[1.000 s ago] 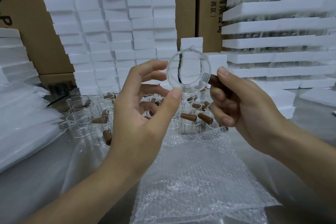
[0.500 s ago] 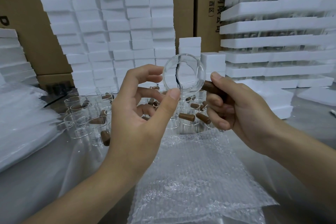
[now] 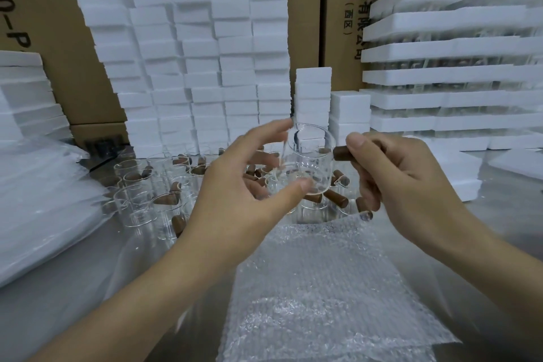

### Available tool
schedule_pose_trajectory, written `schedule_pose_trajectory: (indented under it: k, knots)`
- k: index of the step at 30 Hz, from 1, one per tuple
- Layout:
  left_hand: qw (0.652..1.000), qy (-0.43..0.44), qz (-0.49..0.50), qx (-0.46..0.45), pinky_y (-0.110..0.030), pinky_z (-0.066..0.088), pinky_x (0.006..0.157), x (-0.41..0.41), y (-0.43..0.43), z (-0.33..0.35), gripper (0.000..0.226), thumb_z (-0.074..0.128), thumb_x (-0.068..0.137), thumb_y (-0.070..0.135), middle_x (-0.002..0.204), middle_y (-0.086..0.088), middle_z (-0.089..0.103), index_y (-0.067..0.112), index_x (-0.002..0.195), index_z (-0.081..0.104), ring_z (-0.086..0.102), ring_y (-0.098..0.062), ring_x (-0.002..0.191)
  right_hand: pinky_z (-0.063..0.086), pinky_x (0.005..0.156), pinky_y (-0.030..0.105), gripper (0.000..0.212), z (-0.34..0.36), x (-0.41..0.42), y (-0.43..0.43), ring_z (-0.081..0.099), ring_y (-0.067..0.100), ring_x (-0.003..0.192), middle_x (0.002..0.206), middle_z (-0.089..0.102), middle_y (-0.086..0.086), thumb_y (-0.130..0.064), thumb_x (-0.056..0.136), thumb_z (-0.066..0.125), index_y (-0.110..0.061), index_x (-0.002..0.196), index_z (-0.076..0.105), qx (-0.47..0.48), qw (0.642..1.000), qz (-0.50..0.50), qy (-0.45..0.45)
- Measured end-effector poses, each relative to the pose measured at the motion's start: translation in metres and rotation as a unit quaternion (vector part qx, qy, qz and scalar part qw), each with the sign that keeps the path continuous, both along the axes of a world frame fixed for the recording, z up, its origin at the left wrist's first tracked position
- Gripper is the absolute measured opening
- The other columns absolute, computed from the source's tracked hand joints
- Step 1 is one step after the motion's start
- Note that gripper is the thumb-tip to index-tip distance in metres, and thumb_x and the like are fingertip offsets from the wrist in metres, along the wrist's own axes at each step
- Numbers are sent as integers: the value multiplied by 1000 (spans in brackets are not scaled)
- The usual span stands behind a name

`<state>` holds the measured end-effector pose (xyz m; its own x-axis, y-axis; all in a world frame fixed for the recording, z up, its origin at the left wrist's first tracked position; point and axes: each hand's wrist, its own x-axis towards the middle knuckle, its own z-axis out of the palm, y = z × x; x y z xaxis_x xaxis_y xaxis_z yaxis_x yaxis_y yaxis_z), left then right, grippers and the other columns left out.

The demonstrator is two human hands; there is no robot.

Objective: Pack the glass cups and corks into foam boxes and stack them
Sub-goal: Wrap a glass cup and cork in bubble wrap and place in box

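Clear glossy glass cup (image 3: 310,164), matt foam boxes (image 3: 205,47)

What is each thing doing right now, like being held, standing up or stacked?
Glass cup, held in the air by the left hand, mouth up, empty.
Cork, pinched in the right hand, outside the cup.
Other cups, standing upright in a cluster.
Loose corks, lying in and between those cups.
Bubble wrap, spread flat.
Foam boxes, stacked in tall piles.

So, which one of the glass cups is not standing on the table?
The glass cup that the left hand holds up between thumb and fingers, next to the cork in the right hand. The other cups all stand on the table.
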<state>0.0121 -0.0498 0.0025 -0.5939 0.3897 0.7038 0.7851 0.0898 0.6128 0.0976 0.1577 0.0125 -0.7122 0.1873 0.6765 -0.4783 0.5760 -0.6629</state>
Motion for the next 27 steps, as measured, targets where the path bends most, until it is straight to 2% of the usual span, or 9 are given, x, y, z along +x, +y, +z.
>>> schedule_pose_trajectory:
  k: [2, 6, 9, 11, 13, 15, 20, 23, 27]
  knots:
    - [999, 17, 13, -25, -32, 62, 80, -4, -1, 0, 73, 91, 85, 38, 136, 31, 60, 58, 145, 54, 63, -4, 120, 54, 58, 41, 57, -2, 1, -4, 71, 9, 70, 50, 53, -1, -44, 106, 52, -3, 67, 46, -6, 1000, 3, 10]
    - [998, 35, 15, -45, -31, 60, 82, -7, -3, 0, 72, 90, 83, 41, 134, 30, 56, 56, 144, 56, 62, -4, 121, 51, 55, 22, 56, -4, 1, -7, 63, 33, 66, 57, 58, -7, -60, 103, 53, -14, 71, 52, -23, 1000, 19, 10]
    - [999, 35, 19, -31, -27, 59, 81, -7, -3, 0, 65, 90, 81, 45, 132, 29, 58, 58, 136, 58, 62, -2, 119, 52, 54, 34, 49, -4, 2, -7, 61, 24, 67, 74, 60, 0, -73, 96, 52, -26, 88, 62, 26, 999, 0, 22]
    - [999, 20, 21, -16, -26, 60, 79, -5, -3, 1, 63, 91, 78, 49, 129, 29, 61, 58, 132, 58, 64, -2, 116, 55, 56, 35, 30, -5, 1, -7, 65, 20, 87, 101, 67, -10, -69, 94, 59, -43, 108, 62, 55, 998, -2, 33]
    - [1000, -9, 9, 4, -32, 61, 77, -5, -1, 1, 62, 91, 76, 50, 131, 28, 64, 55, 130, 61, 67, -4, 116, 58, 60, 39, 46, -7, 0, -7, 64, 18, 101, 127, 63, -14, -65, 88, 69, -48, 128, 55, 75, 997, -10, 31]
    - [998, -50, -18, 27, -42, 61, 79, -3, 0, 2, 61, 93, 75, 46, 133, 25, 67, 49, 129, 64, 69, -6, 116, 59, 65, 38, 68, -9, -2, -7, 63, 16, 108, 137, 57, -16, -66, 82, 74, -46, 142, 47, 78, 996, -21, 29]
    - [987, -138, -83, 24, -52, 55, 103, -4, 1, 5, 63, 91, 75, 41, 131, 18, 73, 35, 133, 67, 70, -6, 120, 58, 65, 25, 61, -7, -4, -7, 66, 15, 116, 140, 60, -16, -59, 85, 74, -43, 140, 53, 44, 998, 23, 37]
    - [971, -197, -134, 23, -44, 55, 107, -4, 1, 5, 64, 88, 77, 34, 130, 12, 76, 31, 137, 66, 71, -11, 121, 52, 58, 16, 54, -5, -4, -5, 69, 18, 113, 133, 65, -11, -53, 84, 78, -37, 132, 59, -5, 998, 65, 27]
    - [974, -192, -121, 20, -39, 55, 107, -6, 3, 1, 76, 91, 74, 38, 130, 16, 75, 44, 141, 58, 70, -5, 121, 59, 72, 30, 53, -5, -3, -3, 68, 19, 109, 119, 69, -8, -48, 78, 85, -33, 124, 64, -7, 999, 40, 33]
